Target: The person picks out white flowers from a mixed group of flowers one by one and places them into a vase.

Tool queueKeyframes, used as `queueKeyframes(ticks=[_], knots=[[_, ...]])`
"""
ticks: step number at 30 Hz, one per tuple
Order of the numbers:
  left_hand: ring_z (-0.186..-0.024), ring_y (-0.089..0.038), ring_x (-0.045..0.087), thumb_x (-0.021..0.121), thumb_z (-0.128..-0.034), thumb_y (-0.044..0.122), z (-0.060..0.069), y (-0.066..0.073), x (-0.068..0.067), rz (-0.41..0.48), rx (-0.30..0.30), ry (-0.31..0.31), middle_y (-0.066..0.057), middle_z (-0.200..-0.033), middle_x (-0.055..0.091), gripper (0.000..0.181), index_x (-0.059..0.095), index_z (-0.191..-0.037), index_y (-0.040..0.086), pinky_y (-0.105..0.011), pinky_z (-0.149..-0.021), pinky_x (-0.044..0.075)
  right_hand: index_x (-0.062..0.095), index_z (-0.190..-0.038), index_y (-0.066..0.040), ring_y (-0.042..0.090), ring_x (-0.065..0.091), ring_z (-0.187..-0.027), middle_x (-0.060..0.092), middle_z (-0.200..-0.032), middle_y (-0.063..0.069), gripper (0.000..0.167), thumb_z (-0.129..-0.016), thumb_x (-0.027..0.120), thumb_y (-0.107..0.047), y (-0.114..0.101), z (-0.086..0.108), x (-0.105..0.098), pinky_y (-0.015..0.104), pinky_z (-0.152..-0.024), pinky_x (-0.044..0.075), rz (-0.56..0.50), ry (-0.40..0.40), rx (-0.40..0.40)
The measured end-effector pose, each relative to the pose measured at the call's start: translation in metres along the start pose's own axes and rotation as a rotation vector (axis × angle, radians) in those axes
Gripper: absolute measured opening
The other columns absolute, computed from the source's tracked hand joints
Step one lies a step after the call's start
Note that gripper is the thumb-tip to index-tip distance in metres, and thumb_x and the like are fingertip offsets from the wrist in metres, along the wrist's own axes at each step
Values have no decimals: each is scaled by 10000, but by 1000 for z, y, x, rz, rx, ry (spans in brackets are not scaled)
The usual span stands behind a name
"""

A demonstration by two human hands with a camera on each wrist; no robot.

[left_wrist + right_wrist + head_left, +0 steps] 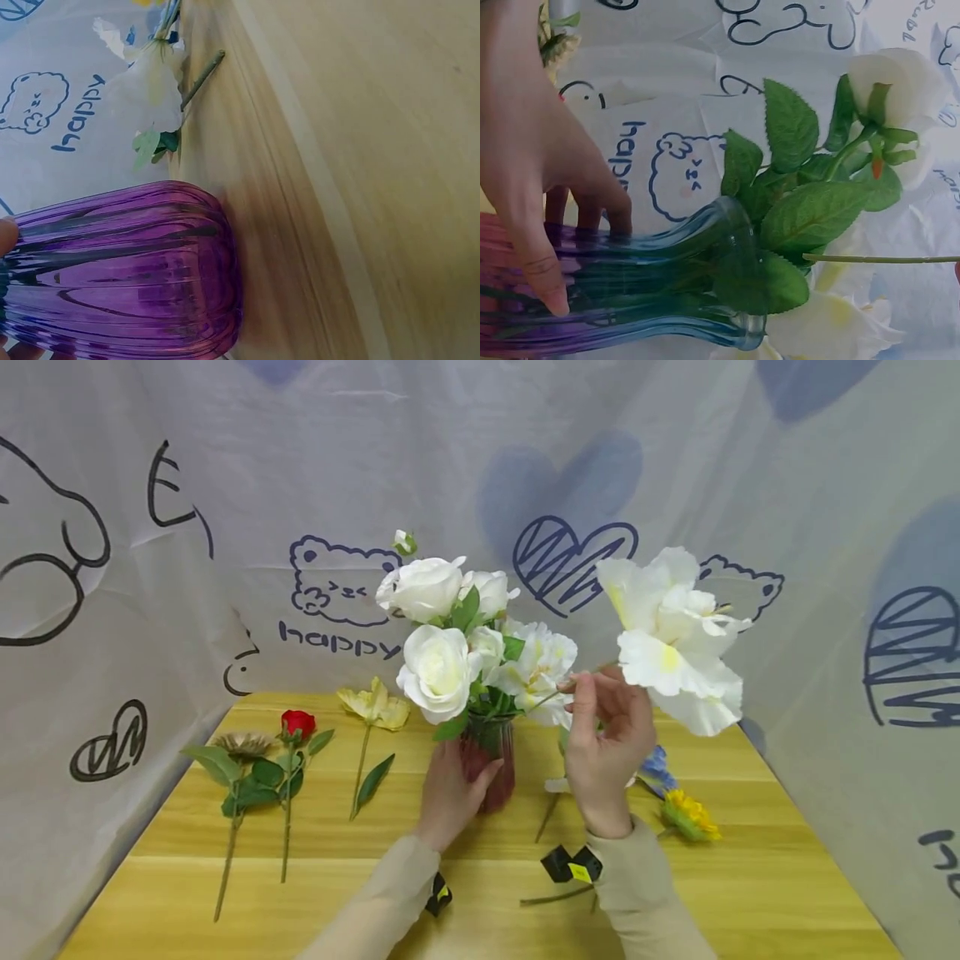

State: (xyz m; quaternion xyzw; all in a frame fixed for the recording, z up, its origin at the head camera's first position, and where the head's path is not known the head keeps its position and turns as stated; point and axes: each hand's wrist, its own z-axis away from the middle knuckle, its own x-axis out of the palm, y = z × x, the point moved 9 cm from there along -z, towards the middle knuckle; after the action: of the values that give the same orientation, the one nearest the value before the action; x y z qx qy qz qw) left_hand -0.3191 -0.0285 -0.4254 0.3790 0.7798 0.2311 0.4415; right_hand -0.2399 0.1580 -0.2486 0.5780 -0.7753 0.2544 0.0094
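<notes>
My left hand [450, 793] is wrapped round a ribbed glass vase [501, 777], blue at the neck and purple-pink below in the right wrist view. The vase stands upright on the table and holds white roses [437, 672] and a ruffled white flower [536, 664]. Beside its mouth, my right hand [611, 735] pinches the thin stem [885, 259] of another large ruffled white flower [678, 647]. That bloom leans out to the right. The stem's free end lies just outside the vase rim, by the leaves; whether it touches them I cannot tell.
On the left lie a brownish flower [243, 744], a red rose [298, 724] and a yellow flower [377, 704] with long stems. A blue flower [657, 772] and a yellow sunflower-like bloom [688, 817] lie right of my right hand. Printed cloth [450, 427] walls the table.
</notes>
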Motion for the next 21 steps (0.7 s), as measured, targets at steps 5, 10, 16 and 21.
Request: queueKeyframes(ticks=[5, 10, 16, 21], knots=[[-1217, -395, 589, 762, -896, 387, 2, -1, 0, -13, 10, 6, -246, -1309, 580, 772, 382, -1475, 46, -520, -1021, 520, 544, -980, 198, 38, 715, -754, 665, -894, -3, 223, -951, 618, -11, 2, 5, 4, 152, -581, 549, 18, 4, -6], [-1180, -395, 607, 771, -888, 387, 2, -2, 0, -23, 10, 6, -242, -1264, 599, 747, 409, -1444, 42, -524, -989, 535, 573, -1003, 190, 60, 708, -759, 646, -815, 234, 200, -948, 615, 3, 3, 10, 10, 139, -575, 535, 28, -22, -46], [-1172, -391, 615, 780, -878, 386, 1, -2, -1, -30, 23, 23, -243, -1252, 617, 750, 424, -1436, 34, -512, -995, 534, 621, -867, 120, 135, 651, -664, 635, -734, 266, 84, -919, 614, 54, 8, 15, 19, 131, -581, 487, 95, -97, -71], [-1130, -388, 627, 783, -875, 385, 0, 1, -2, -33, 47, 38, -233, -1204, 632, 710, 456, -1392, 24, -511, -971, 540, 622, -1033, 77, 206, 637, -782, 665, -850, 213, 170, -873, 674, 50, 14, 18, 25, 253, -768, 514, 260, -142, -52]])
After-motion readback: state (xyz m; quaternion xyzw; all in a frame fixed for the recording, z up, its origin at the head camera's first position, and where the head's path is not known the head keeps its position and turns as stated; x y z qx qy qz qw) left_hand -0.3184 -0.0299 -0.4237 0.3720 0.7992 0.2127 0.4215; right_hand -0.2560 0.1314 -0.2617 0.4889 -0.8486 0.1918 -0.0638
